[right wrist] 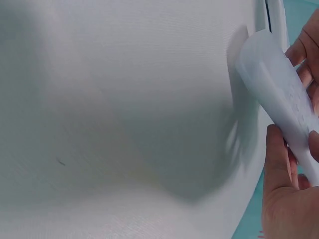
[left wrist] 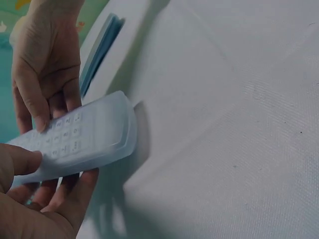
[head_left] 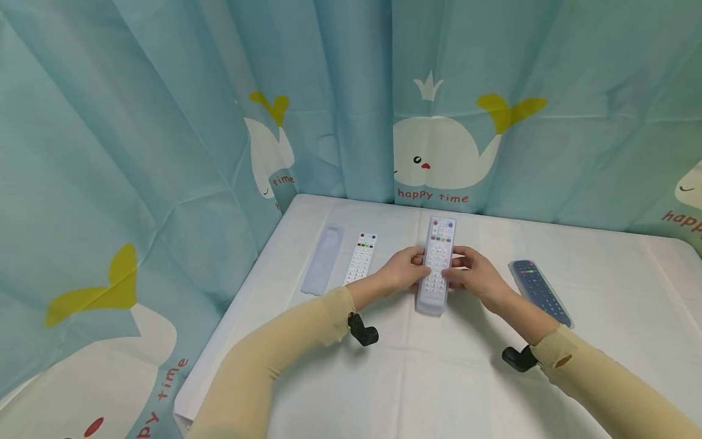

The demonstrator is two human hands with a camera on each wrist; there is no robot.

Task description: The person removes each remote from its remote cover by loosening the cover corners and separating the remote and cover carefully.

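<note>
Both hands hold one white remote control [head_left: 437, 259] in a translucent, milky sleeve [head_left: 431, 305], its button side up and tilted toward the head camera. My left hand [head_left: 406, 268] grips its left edge, the thumb [left wrist: 27, 162] on the button face and fingers underneath. On the opposite edge is my right hand [head_left: 474, 274], thumb on top; the right wrist view shows its fingers [right wrist: 278, 159] against the sleeve's side. The sleeve's rounded end reaches past the buttons in the left wrist view. Shadows of the hands and remote fall on the white cloth below.
Left of the hands lie a second white remote [head_left: 361, 256], partly covered by the left forearm, and a flat translucent sleeve [head_left: 322, 259]. A dark blue remote [head_left: 540, 292] in a clear cover lies on the right. Behind the white-covered table [head_left: 466, 390] hangs a blue whale-print curtain [head_left: 351, 91].
</note>
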